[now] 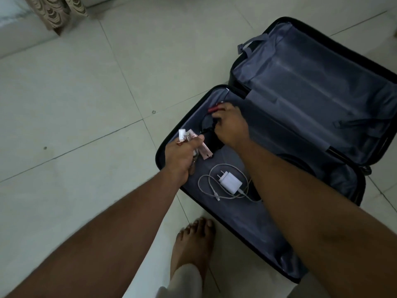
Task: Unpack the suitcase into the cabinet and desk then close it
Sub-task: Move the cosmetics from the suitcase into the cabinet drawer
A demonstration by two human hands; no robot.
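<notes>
Head view: open suitcase [279, 136] on pale tiled floor [75, 93]; both hands grip small items.

Floor [75, 93]: pale square tiles with thin dark grout lines, filling most of the frame. Small dark speck [45, 148] on a tile at left of centre; another small mark [153, 112] near mid-frame. Upper left corner: hanging patterned fabric [55, 11], beige with a wavy scale motif. Bottom centre: bare foot [194, 244] flat on the tiles, light trouser hem [184, 280] above it.
</notes>
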